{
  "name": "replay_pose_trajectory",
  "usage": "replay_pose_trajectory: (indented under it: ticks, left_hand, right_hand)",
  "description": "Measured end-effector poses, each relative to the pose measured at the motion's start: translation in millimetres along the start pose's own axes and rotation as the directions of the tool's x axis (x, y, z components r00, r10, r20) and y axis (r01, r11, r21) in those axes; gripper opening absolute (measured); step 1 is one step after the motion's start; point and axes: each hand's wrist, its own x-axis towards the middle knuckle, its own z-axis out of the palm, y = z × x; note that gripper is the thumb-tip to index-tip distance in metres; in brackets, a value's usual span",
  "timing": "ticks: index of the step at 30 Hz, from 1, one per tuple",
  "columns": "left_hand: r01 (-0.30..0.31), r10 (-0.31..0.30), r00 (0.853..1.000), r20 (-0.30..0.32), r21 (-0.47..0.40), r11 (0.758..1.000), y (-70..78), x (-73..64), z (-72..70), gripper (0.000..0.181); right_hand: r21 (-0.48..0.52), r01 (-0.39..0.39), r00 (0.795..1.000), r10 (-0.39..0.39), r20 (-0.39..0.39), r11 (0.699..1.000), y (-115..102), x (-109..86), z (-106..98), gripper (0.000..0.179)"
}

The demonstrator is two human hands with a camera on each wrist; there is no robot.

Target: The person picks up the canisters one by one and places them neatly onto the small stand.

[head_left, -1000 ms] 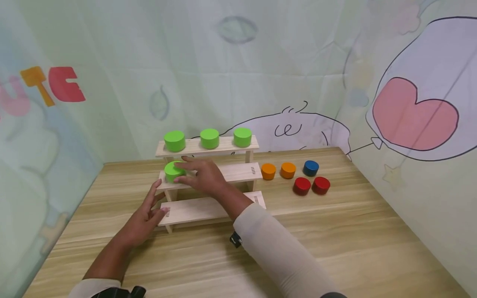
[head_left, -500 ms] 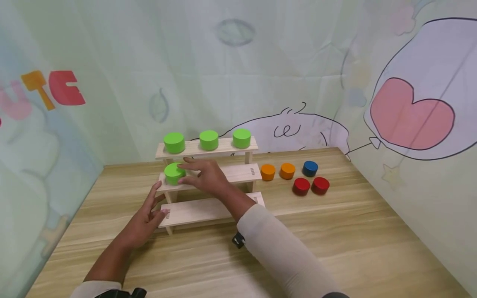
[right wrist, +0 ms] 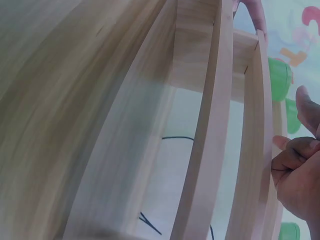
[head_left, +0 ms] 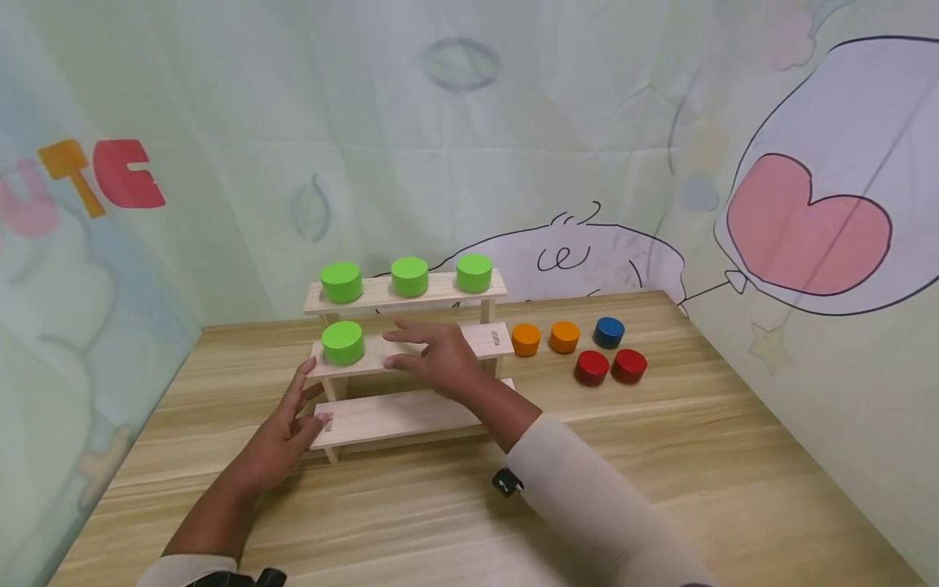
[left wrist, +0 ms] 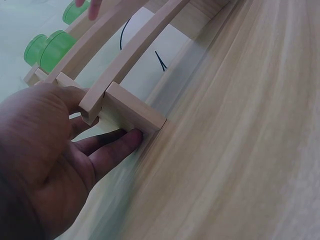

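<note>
A three-step wooden rack [head_left: 389,417] stands on the table. Three green discs line its top step, among them a middle one [head_left: 409,277]. Another green disc [head_left: 343,342] sits alone at the left end of the middle step. My left hand [head_left: 275,440] holds the rack's left end, thumb on the bottom step; in the left wrist view its fingers [left wrist: 117,150] bend against the side panel. Over the middle step, right of the lone disc and apart from it, my right hand [head_left: 443,359] has thumb and forefinger spread with nothing between them.
Right of the rack on the table [head_left: 660,456] lie two orange discs, one here [head_left: 564,337], a blue disc [head_left: 609,332], and two red discs, one here [head_left: 629,366]. A printed cloth backdrop [head_left: 367,122] rises behind and at both sides.
My right hand has let go of the green disc on the middle step and drawn away to the right. The disc stays at the step's left end; my left hand has not shifted.
</note>
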Motion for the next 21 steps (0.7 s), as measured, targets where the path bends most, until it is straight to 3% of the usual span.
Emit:
replay_pose_trajectory:
  ticks: [4, 9, 13, 21]
  left_hand:
    - [0.000, 0.000, 1.000, -0.002, -0.009, 1.000, 0.1, -1.0, 0.8, 0.089]
    - [0.003, -0.003, 1.000, -0.001, -0.011, 1.000, 0.1, -1.3, 1.2, 0.090]
    - [-0.001, 0.001, 1.000, -0.002, -0.006, 1.000, -0.5, -0.8, 1.3, 0.089]
    - [-0.020, 0.020, 1.000, -0.004, -0.016, 1.000, -2.5, 0.2, 0.3, 0.088]
  right_hand:
    - [-0.023, -0.015, 1.000, 0.014, -0.020, 1.000, 4.9, -10.6, -12.1, 0.041]
    - [-0.041, 0.020, 0.999, -0.022, -0.047, 0.999, 14.9, -28.2, -24.6, 0.039]
    - [0.003, 0.045, 0.997, -0.045, -0.065, 0.999, 22.3, -42.1, -36.1, 0.039]
    - [0.007, -0.032, 0.995, 0.033, -0.095, 0.999, 30.0, -63.5, -61.9, 0.041]
